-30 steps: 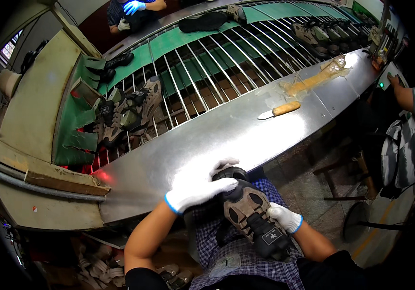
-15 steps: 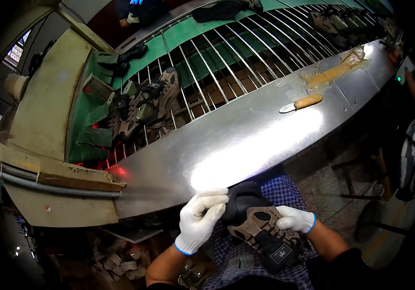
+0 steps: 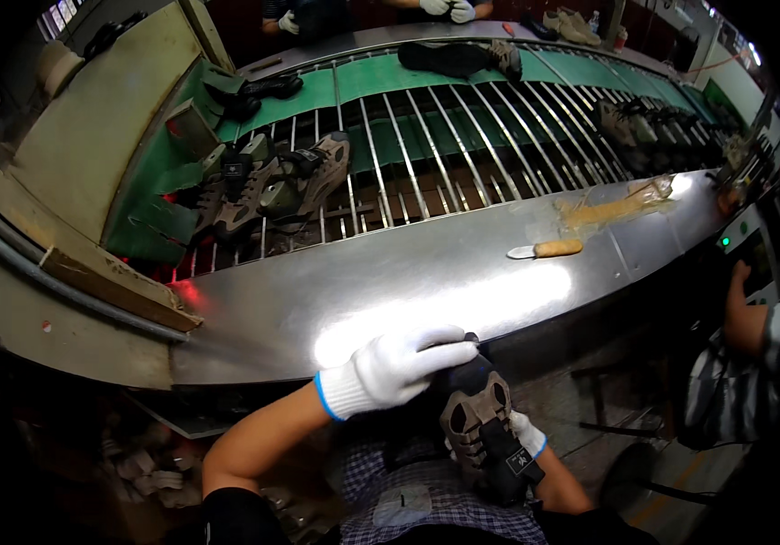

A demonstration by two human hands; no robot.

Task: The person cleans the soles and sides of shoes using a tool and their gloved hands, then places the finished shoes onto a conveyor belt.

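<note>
I hold a brown and black shoe (image 3: 478,422) over my lap, its black toe pointing at the metal bench and its black labelled tongue toward me. My left hand (image 3: 399,368), in a white knit glove, lies across the toe, fingers closed over it; the fingertips partly hide the toe. My right hand (image 3: 528,434), gloved too, grips the shoe's right side farther back, most of its fingers hidden behind the shoe. On the bench lies a knife (image 3: 546,249) with a wooden handle, apart from both hands.
The metal bench edge (image 3: 253,350) runs before me. Behind it a rack of metal rods (image 3: 417,154) carries brown shoes (image 3: 308,182), with more shoes (image 3: 644,127) farther right. A cream machine housing (image 3: 99,118) stands left. Other people's gloved hands (image 3: 449,9) show across; a person's arm (image 3: 742,304) is at right.
My left hand has moved rightward and up across the toe. The shoe has turned more upright, and my right hand is lower and more hidden behind it. The view has shifted.
</note>
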